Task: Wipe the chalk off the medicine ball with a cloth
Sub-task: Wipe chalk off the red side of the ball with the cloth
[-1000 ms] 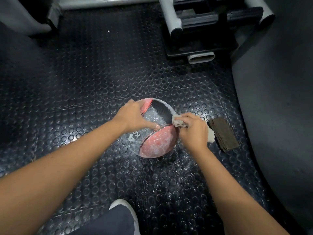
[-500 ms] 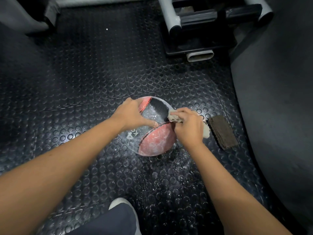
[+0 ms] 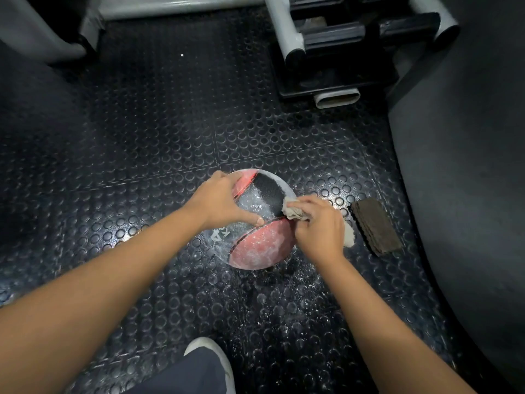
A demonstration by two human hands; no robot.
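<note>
The medicine ball sits on the studded rubber floor, its red and black panels filmed with white chalk. The left hand grasps its upper left side, thumb laid by the seam. The right hand clutches a crumpled grey cloth against the ball's right edge, hiding that side. Just beside this hand lies a white chalk lump, then a dark folded pad. A grey machine frame stands well behind; a white shoe shows below
</note>
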